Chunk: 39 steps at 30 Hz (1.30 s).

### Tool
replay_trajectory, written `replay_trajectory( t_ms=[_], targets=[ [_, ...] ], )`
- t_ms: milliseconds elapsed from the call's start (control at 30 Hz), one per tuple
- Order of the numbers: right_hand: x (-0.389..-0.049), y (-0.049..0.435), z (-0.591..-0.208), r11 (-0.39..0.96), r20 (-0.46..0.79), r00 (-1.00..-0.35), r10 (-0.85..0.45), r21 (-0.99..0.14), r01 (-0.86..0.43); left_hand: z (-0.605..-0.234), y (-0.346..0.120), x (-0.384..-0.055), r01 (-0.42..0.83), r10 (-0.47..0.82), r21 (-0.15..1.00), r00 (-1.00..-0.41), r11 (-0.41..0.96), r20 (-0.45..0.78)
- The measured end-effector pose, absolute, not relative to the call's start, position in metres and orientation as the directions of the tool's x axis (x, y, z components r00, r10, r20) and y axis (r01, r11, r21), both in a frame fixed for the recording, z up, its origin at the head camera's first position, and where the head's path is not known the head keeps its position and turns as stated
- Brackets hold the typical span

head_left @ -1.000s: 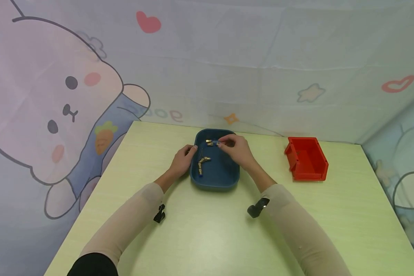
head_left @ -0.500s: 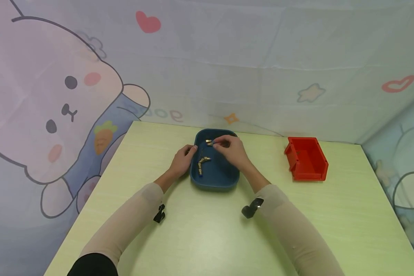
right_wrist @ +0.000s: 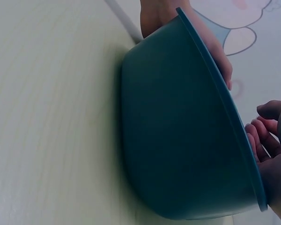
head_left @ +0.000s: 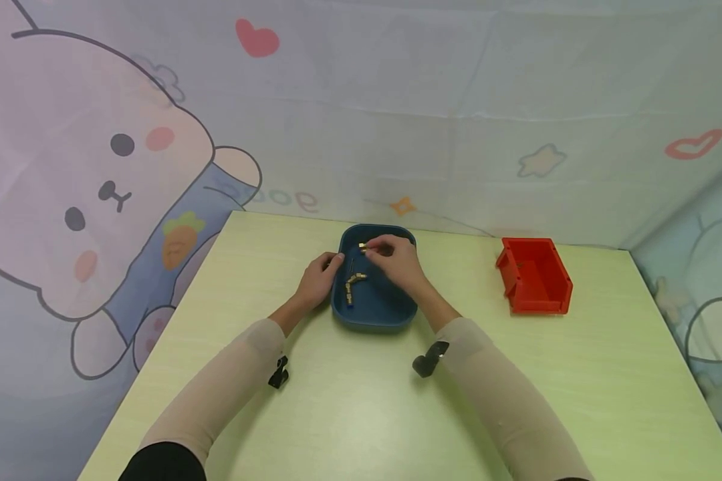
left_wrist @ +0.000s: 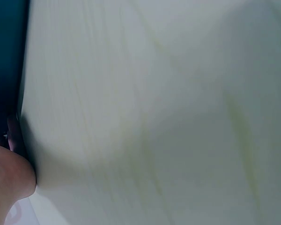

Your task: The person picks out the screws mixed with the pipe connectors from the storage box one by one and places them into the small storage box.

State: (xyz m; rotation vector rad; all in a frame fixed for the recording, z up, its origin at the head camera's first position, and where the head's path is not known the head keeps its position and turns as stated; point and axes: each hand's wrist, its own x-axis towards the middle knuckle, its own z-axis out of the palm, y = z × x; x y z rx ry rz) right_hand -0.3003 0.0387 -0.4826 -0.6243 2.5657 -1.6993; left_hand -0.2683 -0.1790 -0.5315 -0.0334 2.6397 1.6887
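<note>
A dark blue tray (head_left: 376, 326) with a raised rim stands on the table. My left hand (head_left: 317, 280) holds its left side, thumb over the rim and fingers on the outside wall. My right hand (head_left: 396, 264) reaches into the tray from the right, thumb and forefinger close together at the small brass fittings (head_left: 362, 247) in the far left corner. Whether they pinch one is hidden. Below lies an angled brass fitting (head_left: 356, 279) with a blue end, beside a thin dark pin. In the right wrist view the tray's wall (right_wrist: 187, 126) hides what lies inside.
A red open-front bin (head_left: 535, 277) stands on the table (head_left: 361, 401) to the right, with something small inside. A printed cloth (head_left: 397, 120) hangs behind the table's far edge. Black wrist cameras (head_left: 430, 359) sit on both sleeves.
My right hand has moved left inside the tray, covering more of the fittings in the far corner. My left hand and the tray have stayed in place.
</note>
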Motion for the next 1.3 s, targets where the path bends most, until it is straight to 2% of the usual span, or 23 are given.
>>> replay_trajectory(
  t_ms=[833, 1300],
  targets=[
    [-0.313, 0.006, -0.493, 0.434, 0.151, -0.940, -0.305, -0.857, -0.278, -0.529, -0.180, -0.267, -0.010, -0.007, 0.905, -1.000, 0.426, -0.008],
    [-0.317, -0.003, -0.505, 0.417, 0.132, -0.941, -0.311, -0.871, -0.260, -0.530, -0.181, -0.267, -0.005, -0.007, 0.905, -1.000, 0.424, -0.003]
  ],
)
